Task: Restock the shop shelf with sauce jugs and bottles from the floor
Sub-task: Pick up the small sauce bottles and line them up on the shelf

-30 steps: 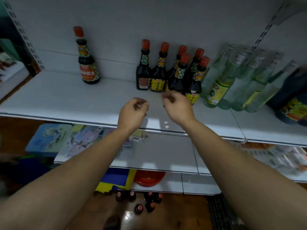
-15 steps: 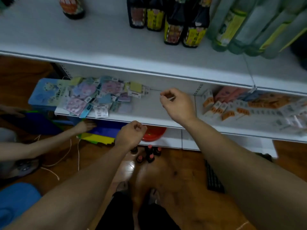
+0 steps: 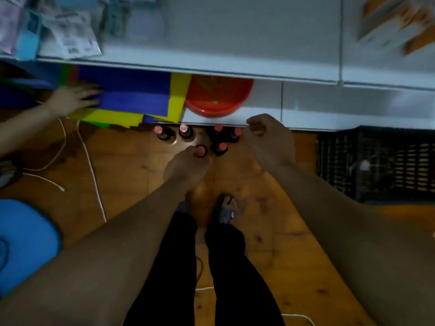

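Note:
Several dark sauce bottles with red caps [image 3: 184, 128] stand on the wooden floor against the foot of the white shelf [image 3: 259, 67]. My left hand [image 3: 186, 167] hangs low over the nearest bottle [image 3: 200, 149], its loosely curled fingertips right at the cap; I cannot tell whether they touch it. To the right of the group my right hand [image 3: 270, 140] hovers with loosely curled fingers, holding nothing. The bottles' bodies are mostly hidden below their caps.
Another person's hand [image 3: 73, 97] rests on blue and yellow sheets [image 3: 131, 100] under the shelf. Beside them is a red basin [image 3: 219, 100]. A black crate [image 3: 376, 165] stands at right, white cords [image 3: 91, 165] and a blue cushion [image 3: 26, 243] at left.
My view has tilted down from the stocked shelf to the floor. Both hands have dropped from shelf height toward the floor bottles, the left one reaching the nearest cap.

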`<state>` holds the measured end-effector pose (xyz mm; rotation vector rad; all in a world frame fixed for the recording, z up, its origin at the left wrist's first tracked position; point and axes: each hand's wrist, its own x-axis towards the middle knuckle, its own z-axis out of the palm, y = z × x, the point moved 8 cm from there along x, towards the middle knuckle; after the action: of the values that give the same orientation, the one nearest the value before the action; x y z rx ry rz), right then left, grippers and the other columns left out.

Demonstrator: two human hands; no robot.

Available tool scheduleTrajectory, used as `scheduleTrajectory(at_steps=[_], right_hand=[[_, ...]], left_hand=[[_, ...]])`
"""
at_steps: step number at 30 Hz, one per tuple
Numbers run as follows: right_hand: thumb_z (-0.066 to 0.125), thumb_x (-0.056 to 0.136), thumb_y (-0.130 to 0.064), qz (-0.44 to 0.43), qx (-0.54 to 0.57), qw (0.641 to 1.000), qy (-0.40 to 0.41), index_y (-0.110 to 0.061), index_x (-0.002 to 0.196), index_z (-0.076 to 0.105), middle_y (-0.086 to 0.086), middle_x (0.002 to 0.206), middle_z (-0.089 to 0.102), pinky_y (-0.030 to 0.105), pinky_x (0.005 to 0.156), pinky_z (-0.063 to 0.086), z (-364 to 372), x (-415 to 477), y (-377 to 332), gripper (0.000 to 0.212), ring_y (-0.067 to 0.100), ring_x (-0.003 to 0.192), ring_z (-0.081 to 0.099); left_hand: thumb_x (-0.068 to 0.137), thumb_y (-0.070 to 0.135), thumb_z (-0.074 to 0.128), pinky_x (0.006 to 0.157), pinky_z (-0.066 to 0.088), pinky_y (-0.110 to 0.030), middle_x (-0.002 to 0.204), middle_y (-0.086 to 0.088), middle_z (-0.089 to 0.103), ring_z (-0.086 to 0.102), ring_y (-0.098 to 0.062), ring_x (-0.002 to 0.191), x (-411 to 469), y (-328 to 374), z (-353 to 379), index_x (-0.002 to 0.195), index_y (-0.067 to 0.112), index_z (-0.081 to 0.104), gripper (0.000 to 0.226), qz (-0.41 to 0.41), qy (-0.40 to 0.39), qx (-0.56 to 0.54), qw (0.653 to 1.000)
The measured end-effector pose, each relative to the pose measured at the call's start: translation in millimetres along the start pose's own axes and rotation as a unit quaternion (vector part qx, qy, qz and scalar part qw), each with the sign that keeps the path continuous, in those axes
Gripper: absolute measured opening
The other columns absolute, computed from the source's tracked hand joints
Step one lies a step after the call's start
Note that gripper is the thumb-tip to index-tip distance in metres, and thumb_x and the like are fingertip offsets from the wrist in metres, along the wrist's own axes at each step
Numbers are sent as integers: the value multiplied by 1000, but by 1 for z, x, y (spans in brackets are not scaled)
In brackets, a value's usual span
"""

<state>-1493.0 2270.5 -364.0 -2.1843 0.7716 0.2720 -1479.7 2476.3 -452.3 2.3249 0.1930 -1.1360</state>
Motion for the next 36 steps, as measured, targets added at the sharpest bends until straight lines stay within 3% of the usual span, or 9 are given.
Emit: scheduleTrajectory(at_steps=[5,9,13,16,19,23,28,31,36], right_hand=[[60,91,-31,54,-15,998,2,-20,115,64,-8,111,66,9,64,35,70,43,83,27,6,88,58],[60,87,-33,75,-19,997,11,-22,113,64,-5,114,66,23,75,42,116,77,139,29,17,98,63],[61,87,-31,96,-23,995,28,-21,119,60,-2,121,61,25,75,40,145,110,178,34,18,104,58],[64,83,-28,85,1,995,51,-17,119,58,4,121,59,34,84,48,165,135,195,37,24,109,57],[66,82,-28,90,30,994,58,-21,129,53,3,129,54,34,95,47,181,155,209,49,23,116,54],[66,85,-24,96,27,995,28,-26,140,43,1,140,45,25,88,39,200,173,225,60,18,121,49],[67,81,-20,84,56,994,52,-27,107,56,-2,113,60,21,71,44,206,188,236,29,9,92,52],[68,81,-17,72,60,993,65,-26,99,56,-8,100,59,10,59,34,202,185,236,23,7,88,52],[68,82,-16,32,66,995,74,-16,109,61,-4,106,59,25,79,43,178,153,225,27,10,96,51]], left_hand=[[71,55,51,93,49,-38,117,-2,66,60,-26,107,72,-27,53,120,29,55,56,-8,-16,-2,1000],[85,36,62,102,43,-36,136,-1,52,53,-24,122,124,-22,97,133,26,48,51,36,-23,-6,999],[68,44,62,99,47,-42,133,-2,54,54,-23,120,171,-21,140,136,25,45,73,54,-14,-50,997],[62,43,58,106,41,-40,139,-7,49,47,-23,129,200,-30,166,142,20,39,86,50,5,-77,996],[68,39,58,109,40,-39,141,-3,48,46,-19,131,220,-37,180,141,24,41,77,62,25,-90,994],[82,25,65,109,39,-34,142,-3,48,47,-20,130,241,-39,193,140,23,45,62,70,19,-93,993],[87,15,66,101,42,-26,130,-3,59,54,-19,121,238,-37,193,132,17,54,47,97,36,-120,987],[87,11,66,98,45,-30,125,-6,62,57,-22,116,231,-38,188,128,17,57,43,103,48,-121,986],[85,21,69,101,43,-27,118,6,63,57,-15,115,207,-36,172,122,22,60,38,110,57,-152,981]])
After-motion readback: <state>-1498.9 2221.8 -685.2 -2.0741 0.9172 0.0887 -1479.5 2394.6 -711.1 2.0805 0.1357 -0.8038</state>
